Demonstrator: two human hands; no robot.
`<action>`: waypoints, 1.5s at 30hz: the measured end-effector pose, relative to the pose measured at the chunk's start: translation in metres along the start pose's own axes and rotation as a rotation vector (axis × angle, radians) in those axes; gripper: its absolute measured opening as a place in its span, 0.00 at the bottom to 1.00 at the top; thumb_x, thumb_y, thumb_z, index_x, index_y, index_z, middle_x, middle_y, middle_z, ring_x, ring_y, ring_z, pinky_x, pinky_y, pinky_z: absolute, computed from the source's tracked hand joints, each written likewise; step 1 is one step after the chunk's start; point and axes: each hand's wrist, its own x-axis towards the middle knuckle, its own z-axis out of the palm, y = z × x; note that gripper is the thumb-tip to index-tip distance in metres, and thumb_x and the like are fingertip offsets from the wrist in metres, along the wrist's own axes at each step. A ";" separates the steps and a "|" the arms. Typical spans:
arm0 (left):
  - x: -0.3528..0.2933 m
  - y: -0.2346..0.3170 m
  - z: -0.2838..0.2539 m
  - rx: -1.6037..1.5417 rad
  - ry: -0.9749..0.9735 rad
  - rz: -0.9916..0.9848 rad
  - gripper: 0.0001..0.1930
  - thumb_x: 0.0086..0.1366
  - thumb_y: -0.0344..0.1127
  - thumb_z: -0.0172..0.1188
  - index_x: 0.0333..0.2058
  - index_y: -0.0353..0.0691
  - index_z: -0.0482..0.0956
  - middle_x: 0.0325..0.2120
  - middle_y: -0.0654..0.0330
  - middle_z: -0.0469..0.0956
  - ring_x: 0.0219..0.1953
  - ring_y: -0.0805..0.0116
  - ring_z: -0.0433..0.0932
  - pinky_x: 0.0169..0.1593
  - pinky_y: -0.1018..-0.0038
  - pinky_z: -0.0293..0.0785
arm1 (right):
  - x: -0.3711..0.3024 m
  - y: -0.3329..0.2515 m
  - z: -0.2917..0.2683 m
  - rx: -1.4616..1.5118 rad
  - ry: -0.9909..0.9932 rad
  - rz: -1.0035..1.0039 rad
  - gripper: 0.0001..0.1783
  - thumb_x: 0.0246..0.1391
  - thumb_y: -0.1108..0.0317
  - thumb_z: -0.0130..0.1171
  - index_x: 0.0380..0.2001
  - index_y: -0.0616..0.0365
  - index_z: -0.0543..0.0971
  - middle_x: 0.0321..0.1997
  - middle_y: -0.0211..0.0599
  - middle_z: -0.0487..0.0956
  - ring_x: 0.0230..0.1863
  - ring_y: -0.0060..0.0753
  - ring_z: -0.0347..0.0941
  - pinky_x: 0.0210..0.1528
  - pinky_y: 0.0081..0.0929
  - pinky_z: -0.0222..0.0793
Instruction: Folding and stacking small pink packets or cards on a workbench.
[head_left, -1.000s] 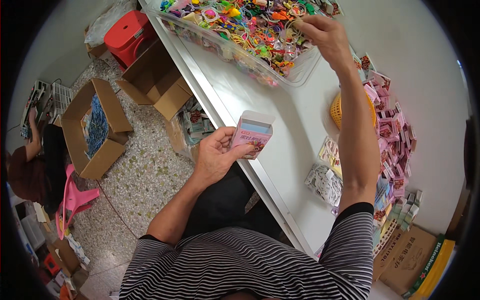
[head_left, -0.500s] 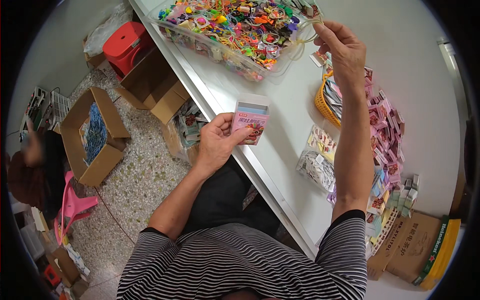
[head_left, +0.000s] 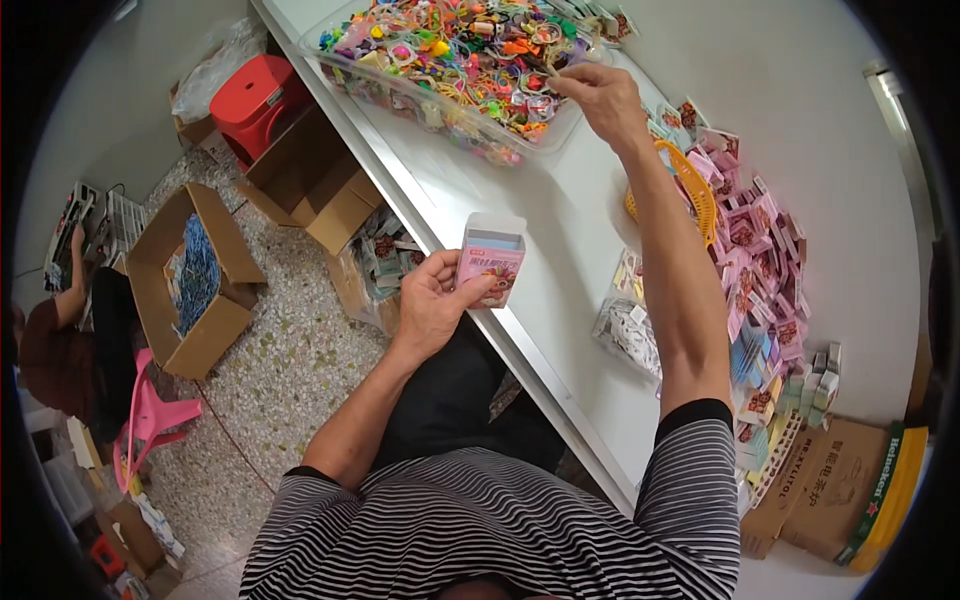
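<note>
My left hand (head_left: 432, 308) grips a small pink card box (head_left: 491, 262) at the near edge of the white table. Its top flap stands up, and a pale blue inside shows at the mouth. My right hand (head_left: 606, 104) reaches over the right side of a clear plastic tub (head_left: 440, 107) heaped with small colourful trinkets and bands. Its thumb and fingers are pinched together above the heap, with a pale bit at their tips that is too small to make out. Below the right wrist is a yellow plastic basket (head_left: 705, 192), partly hidden by the forearm.
Many pink boxes (head_left: 755, 235) lie piled on the table's right, above bundles of cards and cardboard (head_left: 835, 480). Clear packets (head_left: 628, 335) lie beside my right forearm. On the floor at left are open cartons (head_left: 225, 325), a red stool (head_left: 250, 95), a pink stool (head_left: 160, 410) and another person (head_left: 55, 345).
My right hand has moved left and down over the tub; the pale loops it held up no longer show clearly. The pink box sits slightly lower, still in my left hand.
</note>
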 end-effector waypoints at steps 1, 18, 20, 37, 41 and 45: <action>0.000 -0.001 -0.002 -0.008 -0.006 -0.003 0.18 0.66 0.24 0.65 0.52 0.24 0.73 0.44 0.49 0.83 0.43 0.66 0.85 0.47 0.71 0.86 | 0.000 0.004 0.001 0.013 -0.047 0.047 0.16 0.55 0.60 0.71 0.40 0.63 0.87 0.29 0.30 0.83 0.30 0.21 0.74 0.33 0.22 0.68; -0.006 0.006 -0.007 -0.007 -0.002 0.006 0.19 0.66 0.24 0.65 0.53 0.23 0.72 0.44 0.47 0.83 0.44 0.64 0.85 0.48 0.68 0.87 | -0.072 -0.035 -0.032 0.716 -0.080 0.238 0.11 0.63 0.66 0.64 0.42 0.62 0.82 0.41 0.39 0.85 0.37 0.26 0.81 0.36 0.23 0.76; -0.004 0.007 -0.006 0.002 0.008 -0.001 0.19 0.66 0.24 0.65 0.53 0.22 0.72 0.44 0.46 0.83 0.43 0.63 0.85 0.48 0.68 0.87 | -0.091 -0.045 -0.037 0.715 -0.117 0.228 0.10 0.63 0.67 0.64 0.41 0.63 0.82 0.40 0.40 0.85 0.37 0.26 0.82 0.36 0.23 0.77; -0.015 -0.010 0.020 0.108 -0.119 -0.040 0.21 0.64 0.24 0.68 0.53 0.24 0.73 0.45 0.50 0.82 0.45 0.68 0.83 0.51 0.73 0.82 | -0.189 -0.082 -0.041 -0.008 -0.384 -0.007 0.09 0.57 0.67 0.69 0.38 0.60 0.85 0.32 0.34 0.84 0.25 0.21 0.72 0.28 0.21 0.68; -0.016 -0.016 0.025 0.122 -0.125 -0.008 0.21 0.63 0.26 0.69 0.53 0.26 0.74 0.44 0.52 0.83 0.45 0.70 0.83 0.50 0.75 0.81 | -0.210 -0.075 -0.033 -0.052 -0.300 -0.039 0.10 0.55 0.69 0.70 0.40 0.57 0.85 0.32 0.36 0.84 0.21 0.24 0.71 0.27 0.23 0.68; -0.017 -0.023 0.027 0.248 -0.111 0.018 0.21 0.62 0.29 0.71 0.51 0.28 0.77 0.40 0.55 0.84 0.42 0.75 0.82 0.46 0.77 0.79 | -0.232 -0.082 -0.025 -0.071 -0.153 0.106 0.10 0.53 0.72 0.70 0.40 0.58 0.84 0.35 0.37 0.85 0.20 0.28 0.75 0.26 0.25 0.72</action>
